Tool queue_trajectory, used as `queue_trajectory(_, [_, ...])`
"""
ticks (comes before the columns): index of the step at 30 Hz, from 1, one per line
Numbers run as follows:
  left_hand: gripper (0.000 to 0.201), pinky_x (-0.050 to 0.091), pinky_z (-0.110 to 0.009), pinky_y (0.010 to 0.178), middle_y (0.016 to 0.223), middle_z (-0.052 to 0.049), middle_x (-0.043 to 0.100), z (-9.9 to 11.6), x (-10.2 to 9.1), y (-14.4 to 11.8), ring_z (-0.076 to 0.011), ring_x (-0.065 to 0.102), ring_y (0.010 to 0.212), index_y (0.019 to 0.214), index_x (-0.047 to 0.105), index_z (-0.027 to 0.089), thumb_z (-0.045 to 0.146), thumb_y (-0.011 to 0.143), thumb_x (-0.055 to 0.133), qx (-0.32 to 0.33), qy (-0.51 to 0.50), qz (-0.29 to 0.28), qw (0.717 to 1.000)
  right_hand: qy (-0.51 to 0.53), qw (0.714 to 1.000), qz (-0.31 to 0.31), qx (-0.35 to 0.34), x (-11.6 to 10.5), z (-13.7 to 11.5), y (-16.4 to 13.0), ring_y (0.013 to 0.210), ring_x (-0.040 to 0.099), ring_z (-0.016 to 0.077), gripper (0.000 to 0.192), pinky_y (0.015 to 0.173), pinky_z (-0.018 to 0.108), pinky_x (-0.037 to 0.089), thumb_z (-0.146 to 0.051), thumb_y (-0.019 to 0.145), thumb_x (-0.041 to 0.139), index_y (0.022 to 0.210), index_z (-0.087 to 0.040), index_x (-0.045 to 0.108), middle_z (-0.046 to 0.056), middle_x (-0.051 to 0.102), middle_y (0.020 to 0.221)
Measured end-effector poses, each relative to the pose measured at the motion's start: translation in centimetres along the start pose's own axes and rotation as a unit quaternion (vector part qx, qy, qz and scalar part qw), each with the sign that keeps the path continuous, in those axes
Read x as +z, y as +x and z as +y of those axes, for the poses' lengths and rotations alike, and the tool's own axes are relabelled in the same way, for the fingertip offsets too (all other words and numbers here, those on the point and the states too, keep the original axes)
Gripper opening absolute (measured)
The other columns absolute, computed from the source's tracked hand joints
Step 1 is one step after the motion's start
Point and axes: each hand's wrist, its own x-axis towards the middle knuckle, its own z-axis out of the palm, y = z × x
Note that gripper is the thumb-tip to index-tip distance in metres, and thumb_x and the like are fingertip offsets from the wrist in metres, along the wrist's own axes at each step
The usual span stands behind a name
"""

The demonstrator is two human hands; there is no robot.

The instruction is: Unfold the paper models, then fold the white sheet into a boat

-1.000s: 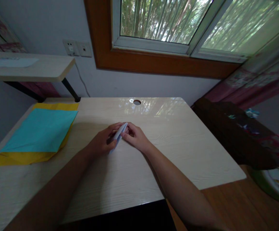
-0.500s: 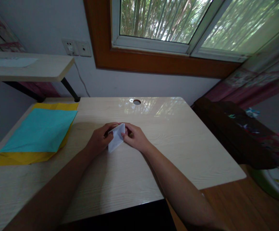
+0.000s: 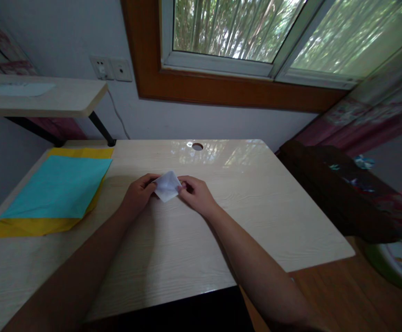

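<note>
A small folded sheet of white paper [image 3: 168, 187] is held between my two hands above the middle of the desk. It now shows as a diamond, one corner pointing toward me. My left hand [image 3: 140, 191] pinches its left corner, thumb on top. At the right corner, my right hand [image 3: 195, 193] grips the paper between thumb and fingers. The fingers behind the paper are partly hidden.
Turquoise paper [image 3: 60, 186] lies over yellow paper [image 3: 31, 227] on the left of the wood-grain desk [image 3: 256, 216]. A raised shelf [image 3: 72, 99] stands at the back left. There is a round cable hole [image 3: 197, 146] near the back edge.
The white paper has gone from a narrow, upright folded shape to a flatter, wider diamond. My hands have moved slightly apart, to its left and right corners.
</note>
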Motion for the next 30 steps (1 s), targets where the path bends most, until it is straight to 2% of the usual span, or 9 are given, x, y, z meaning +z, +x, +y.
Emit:
queue_trajectory(7, [0.041,0.055,-0.034,0.084,0.106,-0.007,0.075,0.0,0.1,0.0,-0.0235,0.068,0.094,0.111,0.071,0.016,0.047,0.085,0.066,-0.010,-0.068,-0.027,0.997,0.004,0.999,0.044,0.014,-0.1,0.3,0.0,0.073,0.057,0.0154,0.025,0.069,0.027,0.045,-0.028,0.089,0.061,0.109,-0.020,0.073,0.002,0.066,0.082])
queue_trajectory(14, [0.044,0.059,-0.034,0.079,0.109,-0.008,0.074,0.0,0.3,-0.2,-0.0238,0.069,0.095,0.115,0.068,0.017,0.049,0.086,0.069,0.001,-0.099,-0.035,0.994,0.030,0.996,0.076,0.016,-0.3,-0.3,-0.1,0.074,0.057,0.0157,0.025,0.068,0.028,0.045,-0.033,0.090,0.061,0.108,-0.021,0.074,0.003,0.066,0.083])
queue_trajectory(17, [0.047,0.059,-0.034,0.080,0.119,-0.010,0.072,-0.1,0.4,-0.3,-0.0243,0.070,0.101,0.123,0.064,0.017,0.049,0.088,0.067,0.020,-0.105,-0.047,0.993,0.064,0.994,0.085,0.028,-0.3,-0.3,0.0,0.074,0.057,0.0156,0.025,0.068,0.028,0.046,-0.034,0.090,0.061,0.106,-0.021,0.074,0.002,0.066,0.083])
queue_trajectory(22, [0.055,0.056,-0.037,0.094,0.132,-0.014,0.066,-0.5,0.7,-0.2,-0.0261,0.066,0.115,0.133,0.055,0.019,0.046,0.088,0.069,0.060,-0.117,-0.084,0.988,0.125,0.986,0.088,0.071,-0.3,-0.1,0.2,0.076,0.059,0.0156,0.023,0.070,0.028,0.046,-0.032,0.089,0.060,0.102,-0.020,0.075,0.004,0.071,0.090])
queue_trajectory(28, [0.078,0.056,-0.039,0.094,0.133,-0.014,0.064,-1.2,0.8,-0.3,-0.0261,0.067,0.114,0.151,0.037,0.026,0.043,0.085,0.076,0.071,-0.150,-0.123,0.978,0.185,0.971,0.085,0.122,-0.3,-0.2,0.4,0.069,0.056,0.0147,0.022,0.064,0.027,0.044,-0.036,0.085,0.063,0.096,-0.019,0.074,0.002,0.068,0.082])
queue_trajectory(30, [0.083,0.056,-0.038,0.094,0.138,-0.012,0.060,-1.6,0.9,-0.4,-0.0250,0.066,0.116,0.151,0.035,0.031,0.040,0.082,0.080,0.087,-0.161,-0.138,0.973,0.196,0.968,0.087,0.132,-0.3,-0.1,0.4,0.066,0.056,0.0144,0.023,0.062,0.027,0.044,-0.037,0.084,0.064,0.095,-0.019,0.073,0.002,0.067,0.079])
